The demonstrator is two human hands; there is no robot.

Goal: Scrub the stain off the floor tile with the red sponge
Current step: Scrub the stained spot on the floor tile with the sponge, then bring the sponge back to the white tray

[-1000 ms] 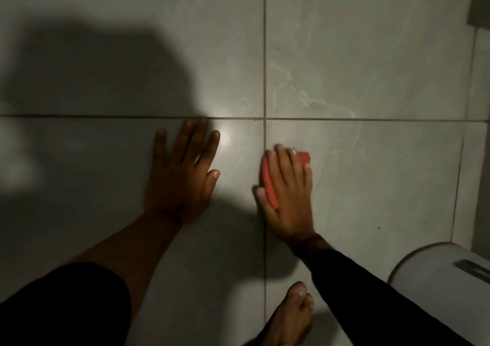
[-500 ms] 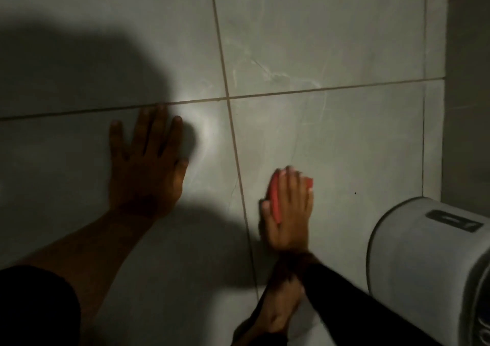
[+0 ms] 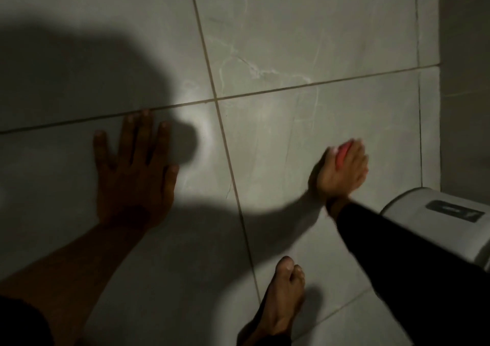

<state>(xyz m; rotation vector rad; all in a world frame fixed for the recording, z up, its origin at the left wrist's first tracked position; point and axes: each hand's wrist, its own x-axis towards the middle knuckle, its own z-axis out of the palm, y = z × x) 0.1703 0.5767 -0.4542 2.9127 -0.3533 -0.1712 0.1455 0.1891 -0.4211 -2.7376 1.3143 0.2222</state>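
Note:
My right hand presses the red sponge against a grey marbled floor tile, right of the grout cross. Only a sliver of the sponge shows between the thumb and fingers, and the hand is blurred by motion. My left hand lies flat on the neighbouring tile to the left, fingers spread, holding nothing. No stain can be made out in the dim light.
A white rounded bin with a dark label stands at the right, close to my right forearm. A wall rises at the far right. My bare foot rests on the floor at the bottom. A large shadow covers the left tiles.
My right hand has slid the sponge to the right across the tile, away from the grout line. The view has swung and the bin has come further into sight. My left hand stays planted.

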